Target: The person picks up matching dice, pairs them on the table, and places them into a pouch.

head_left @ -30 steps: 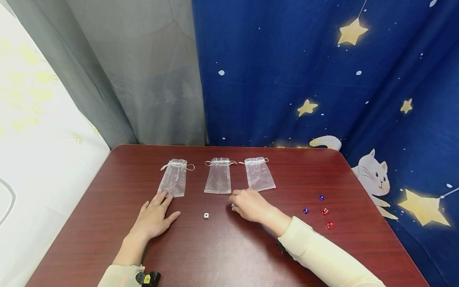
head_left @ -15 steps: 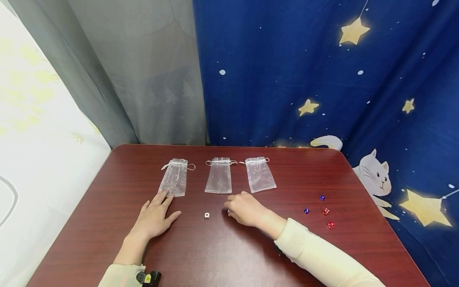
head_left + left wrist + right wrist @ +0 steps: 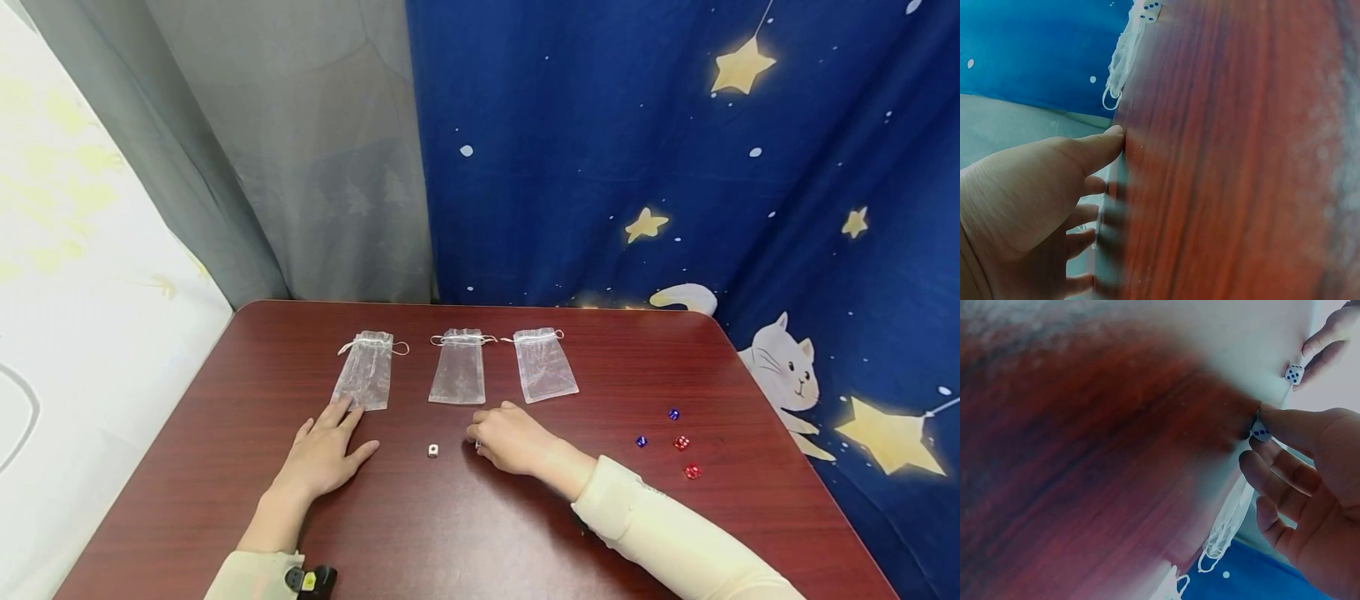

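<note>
My right hand (image 3: 513, 437) pinches a white die with blue dots (image 3: 1260, 431) between thumb and fingertips, low at the table surface. To its left a second white die (image 3: 432, 451) lies on the table, between the two hands. My left hand (image 3: 322, 454) rests spread out on the table, its fingertips on the lower edge of the left sheer drawstring pouch (image 3: 369, 371). A middle pouch (image 3: 458, 375) and a right pouch (image 3: 546, 371) lie flat in the same row, drawstrings toward the back. In the head view the held die is mostly hidden by the fingers.
On the right of the brown table (image 3: 405, 533) lie two blue dice, one farther back (image 3: 673, 413), and two red dice, the nearer red die (image 3: 692, 472) among them. Behind the table hang a grey curtain (image 3: 315, 167) and a blue star-patterned curtain (image 3: 555, 192).
My right hand has shifted slightly left along the table, toward the loose white die, still pinching its die. The left hand has stayed in place.
</note>
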A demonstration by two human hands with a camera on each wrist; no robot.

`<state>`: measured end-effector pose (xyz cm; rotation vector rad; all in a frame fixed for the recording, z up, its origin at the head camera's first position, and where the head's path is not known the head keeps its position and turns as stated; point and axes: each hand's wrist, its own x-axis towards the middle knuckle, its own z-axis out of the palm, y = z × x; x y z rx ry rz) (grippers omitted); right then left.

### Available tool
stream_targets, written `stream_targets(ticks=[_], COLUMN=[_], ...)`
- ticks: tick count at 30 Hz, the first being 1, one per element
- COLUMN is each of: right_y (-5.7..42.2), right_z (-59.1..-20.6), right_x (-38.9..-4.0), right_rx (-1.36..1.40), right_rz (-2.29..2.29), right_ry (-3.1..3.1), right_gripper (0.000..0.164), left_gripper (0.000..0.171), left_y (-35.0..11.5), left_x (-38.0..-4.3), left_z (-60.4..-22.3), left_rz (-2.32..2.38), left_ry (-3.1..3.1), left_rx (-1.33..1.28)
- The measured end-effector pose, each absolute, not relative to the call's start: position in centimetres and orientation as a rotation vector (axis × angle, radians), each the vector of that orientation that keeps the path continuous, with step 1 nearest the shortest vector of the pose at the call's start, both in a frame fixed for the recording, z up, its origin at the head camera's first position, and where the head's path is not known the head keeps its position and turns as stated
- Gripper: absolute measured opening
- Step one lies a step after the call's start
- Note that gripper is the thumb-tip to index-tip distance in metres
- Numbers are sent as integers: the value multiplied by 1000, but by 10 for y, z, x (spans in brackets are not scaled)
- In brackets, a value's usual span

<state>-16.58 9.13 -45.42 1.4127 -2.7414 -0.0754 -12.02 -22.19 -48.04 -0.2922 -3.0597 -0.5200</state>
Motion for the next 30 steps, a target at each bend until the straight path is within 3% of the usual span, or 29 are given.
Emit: stream_targets(ticks=[22, 30], right_y=[97, 96], right_z=[-457, -454], right_x=[-170, -172], right_rx=[1426, 1403], right_rz=[48, 122], right_ry=[-2793, -2775], right_gripper=[23, 18], left_gripper=[67, 67], left_y=[-223, -223], left_x=[-122, -122], left_z=[-482, -480], left_rz=[-512, -514], left_ry=[-3067, -3067], left_rx=[-295, -295])
